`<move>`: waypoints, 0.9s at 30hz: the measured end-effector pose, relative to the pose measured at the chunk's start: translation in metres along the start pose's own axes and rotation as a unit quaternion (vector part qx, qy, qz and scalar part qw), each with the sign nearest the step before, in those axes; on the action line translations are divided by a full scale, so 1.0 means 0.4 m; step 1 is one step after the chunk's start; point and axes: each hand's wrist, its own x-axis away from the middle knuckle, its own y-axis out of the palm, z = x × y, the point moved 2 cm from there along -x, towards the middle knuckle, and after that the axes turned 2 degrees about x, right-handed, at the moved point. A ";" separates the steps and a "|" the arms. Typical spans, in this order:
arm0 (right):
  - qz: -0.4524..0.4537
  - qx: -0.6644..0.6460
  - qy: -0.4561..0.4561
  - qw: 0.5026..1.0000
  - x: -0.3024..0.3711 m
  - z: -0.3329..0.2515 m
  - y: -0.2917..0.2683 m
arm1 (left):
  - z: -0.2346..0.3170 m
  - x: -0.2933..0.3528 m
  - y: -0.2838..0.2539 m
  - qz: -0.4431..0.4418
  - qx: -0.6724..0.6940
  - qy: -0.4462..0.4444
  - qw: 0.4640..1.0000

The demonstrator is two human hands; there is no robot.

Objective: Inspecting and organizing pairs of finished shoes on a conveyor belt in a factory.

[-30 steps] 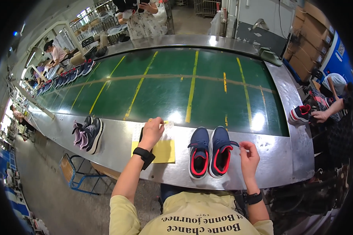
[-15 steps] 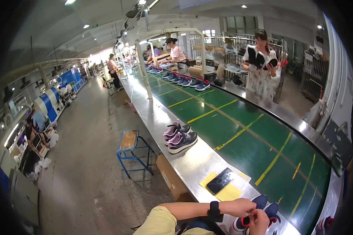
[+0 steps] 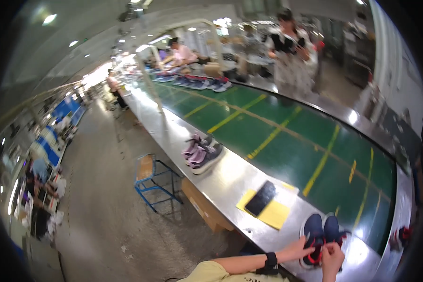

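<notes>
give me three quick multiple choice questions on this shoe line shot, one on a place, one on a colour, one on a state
1. Where does the dark flat slab lie?
A. on a yellow sheet
B. on the floor
C. inside a shoe

2. What colour are the stripes on the green belt?
A. white
B. yellow
C. red

3. What are the left hand and right hand doing?
A. hanging free
B. touching the navy shoes
C. holding the blue stool

Answers: 1 A, the yellow sheet shows around it; 2 B, the lines are yellow; 3 B, both hands rest on the pair.
</notes>
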 end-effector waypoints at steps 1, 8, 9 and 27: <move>0.009 0.040 -0.029 0.999 -0.003 0.002 -0.004 | 0.043 0.014 -0.027 0.001 -0.029 -0.019 0.999; -0.086 0.088 0.017 0.992 -0.025 -0.059 0.029 | 0.105 -0.045 -0.096 0.137 -0.182 0.226 0.947; -0.096 0.151 -0.009 0.984 -0.023 -0.067 0.032 | 0.124 -0.055 -0.094 0.126 -0.183 0.204 0.954; -0.161 0.391 -0.024 0.906 -0.043 -0.064 0.153 | 0.076 -0.036 -0.067 0.062 -0.143 0.049 0.987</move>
